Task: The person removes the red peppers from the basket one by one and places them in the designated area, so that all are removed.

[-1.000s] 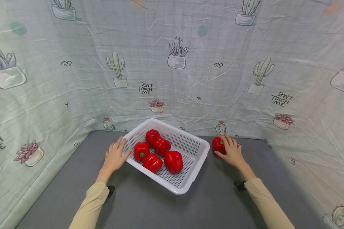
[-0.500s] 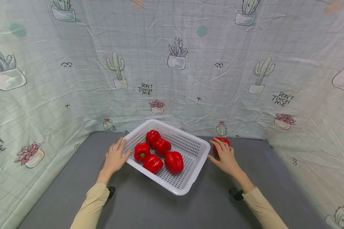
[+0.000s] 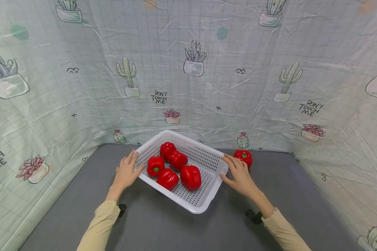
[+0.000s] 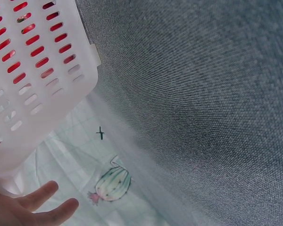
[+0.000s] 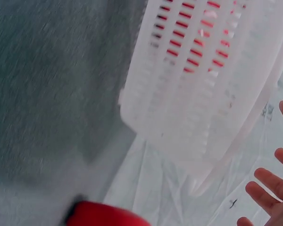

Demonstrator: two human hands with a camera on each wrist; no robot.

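A white perforated plastic basket [image 3: 168,195] sits at an angle on the grey table, holding several red bell peppers [image 3: 191,177]. At its left rim, my left hand [image 3: 125,172] rests with fingers spread and mostly straight. My right hand [image 3: 241,178] is at the right rim, thumb and fingers apart and extended; the right wrist view shows the fingers spread near the basket wall [image 5: 179,117], with no grip on it. Just behind the right hand, a single red bell pepper [image 3: 243,157] stands on the table, partly hidden by the fingers.
A hanging cloth [image 3: 188,94] printed with cactus drawings encloses the back and both sides of the grey table [image 3: 163,230]. The basket's back corner is close to that cloth. Black bands with cameras [image 3: 254,217] are on both wrists.
My right hand has left the single pepper and moved left to the basket's right rim. That pepper stays on the table, now more visible. The left hand and basket look unmoved.
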